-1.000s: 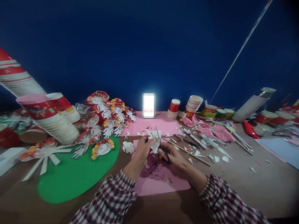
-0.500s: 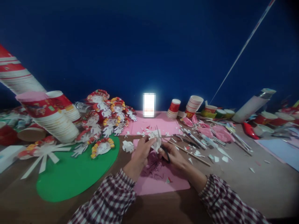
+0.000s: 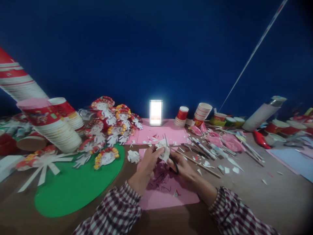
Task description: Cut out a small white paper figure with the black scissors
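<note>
- We start with the room: the bare brown worktop (image 3: 256,195) lies open on the near right, with only a few white scraps on it.
- On the near left a green paper disc (image 3: 78,189) takes up the space, flat, with cut paper dolls (image 3: 107,125) lying along its far rim.
- Behind the dolls, stacks of red-and-white paper cups (image 3: 57,129) lean on their sides, crowding the far left.
- Far right of the hands it is tight: a wooden stick (image 3: 200,162) runs slantwise, with pens and pink offcuts beyond it.
- A pink sheet (image 3: 171,195) lies right under both hands, dark thin clippings scattered on it.
- Left hand (image 3: 148,160): fingers pinched closed on a white paper cutout (image 3: 162,150), which is raised off the pink sheet.
- Right hand (image 3: 182,164): wrapped through the black loops of the scissors (image 3: 174,163), blades pointing up and away at the cutout's right edge.
- We cannot tell how far apart the blades stand; they are too small and blurred.
- The cutout sits between the two hands, touching the left fingertips and just beside the right knuckles.
- A loose white scrap (image 3: 133,156) lies on the worktop just left of the left hand.
</note>
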{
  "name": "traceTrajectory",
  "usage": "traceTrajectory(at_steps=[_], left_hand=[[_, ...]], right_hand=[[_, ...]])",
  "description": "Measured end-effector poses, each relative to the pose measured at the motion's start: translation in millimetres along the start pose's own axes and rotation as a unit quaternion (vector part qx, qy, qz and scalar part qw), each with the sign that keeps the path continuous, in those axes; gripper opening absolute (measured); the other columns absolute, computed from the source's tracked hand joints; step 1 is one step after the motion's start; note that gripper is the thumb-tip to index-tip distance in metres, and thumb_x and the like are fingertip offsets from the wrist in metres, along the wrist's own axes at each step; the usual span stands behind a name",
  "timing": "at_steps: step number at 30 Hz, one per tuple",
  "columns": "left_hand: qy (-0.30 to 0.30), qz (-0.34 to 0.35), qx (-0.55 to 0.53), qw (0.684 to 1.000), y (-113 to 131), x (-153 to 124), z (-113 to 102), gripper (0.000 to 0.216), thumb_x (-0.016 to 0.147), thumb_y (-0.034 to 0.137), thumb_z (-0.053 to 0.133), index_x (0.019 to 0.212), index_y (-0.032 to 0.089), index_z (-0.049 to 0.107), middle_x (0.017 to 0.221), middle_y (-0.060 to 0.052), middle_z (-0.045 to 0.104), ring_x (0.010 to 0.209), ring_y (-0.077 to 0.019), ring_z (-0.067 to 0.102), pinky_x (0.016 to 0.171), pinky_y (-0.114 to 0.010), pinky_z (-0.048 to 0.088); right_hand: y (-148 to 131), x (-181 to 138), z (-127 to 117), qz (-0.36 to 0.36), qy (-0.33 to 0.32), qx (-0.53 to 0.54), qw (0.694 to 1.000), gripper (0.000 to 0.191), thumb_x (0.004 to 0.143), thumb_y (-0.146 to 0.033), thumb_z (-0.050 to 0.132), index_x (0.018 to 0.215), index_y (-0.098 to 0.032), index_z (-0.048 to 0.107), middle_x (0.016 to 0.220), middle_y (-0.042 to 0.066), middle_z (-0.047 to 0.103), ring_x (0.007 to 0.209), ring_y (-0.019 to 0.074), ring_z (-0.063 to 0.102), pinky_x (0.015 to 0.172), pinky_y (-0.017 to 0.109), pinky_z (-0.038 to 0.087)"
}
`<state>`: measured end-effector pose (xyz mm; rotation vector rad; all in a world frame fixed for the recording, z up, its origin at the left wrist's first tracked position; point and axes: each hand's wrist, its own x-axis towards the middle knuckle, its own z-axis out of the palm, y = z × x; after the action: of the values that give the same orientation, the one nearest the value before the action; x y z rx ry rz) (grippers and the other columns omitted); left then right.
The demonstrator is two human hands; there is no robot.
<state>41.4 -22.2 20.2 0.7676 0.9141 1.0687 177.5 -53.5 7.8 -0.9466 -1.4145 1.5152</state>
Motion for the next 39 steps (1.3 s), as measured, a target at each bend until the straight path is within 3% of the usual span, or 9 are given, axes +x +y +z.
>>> traceTrajectory(at_steps=[13,19,30,39], left_hand=[[0.003,-0.04,-0.029,0.999,3,-4,6,0.031,0.061,0.034,0.073,0.078,0.017,0.055,0.053,0.004,0.054,0.037,-0.0082,0.047,0.035,-0.019,0.037],[-0.001,-0.041,-0.039,0.998,3,-5,7,0.028,0.062,0.035,0.072,0.076,0.017,0.054,0.053,0.003,0.057,0.041,-0.0114,0.054,0.039,-0.022,0.042],[-0.013,-0.034,-0.044,0.998,3,-4,6,0.028,0.061,0.033,0.073,0.076,0.016,0.057,0.056,0.003,0.059,0.042,-0.0098,0.053,0.042,-0.021,0.043],[-0.011,-0.045,-0.044,0.998,5,-6,8,0.028,0.062,0.033,0.073,0.078,0.016,0.058,0.056,0.003,0.059,0.042,-0.0096,0.052,0.043,-0.021,0.043]], right_hand=[[-1,-1,5,-0.002,0.018,0.007,1.0,0.049,0.074,-0.061,0.059,0.091,-0.015,0.056,0.061,-0.004,0.044,0.046,0.0064,0.04,0.04,0.017,0.034],[-10,-5,13,0.001,0.055,0.01,0.998,0.049,0.076,-0.062,0.055,0.087,-0.015,0.057,0.062,-0.003,0.046,0.047,0.0058,0.036,0.04,0.016,0.03],[-8,-3,5,-0.008,0.014,-0.009,1.0,0.048,0.075,-0.062,0.057,0.086,-0.015,0.056,0.064,-0.003,0.047,0.048,0.0062,0.036,0.043,0.018,0.031],[-2,-4,3,-0.002,0.019,-0.011,1.0,0.041,0.079,-0.056,0.056,0.082,-0.016,0.054,0.061,-0.004,0.045,0.046,0.0058,0.034,0.042,0.018,0.029]])
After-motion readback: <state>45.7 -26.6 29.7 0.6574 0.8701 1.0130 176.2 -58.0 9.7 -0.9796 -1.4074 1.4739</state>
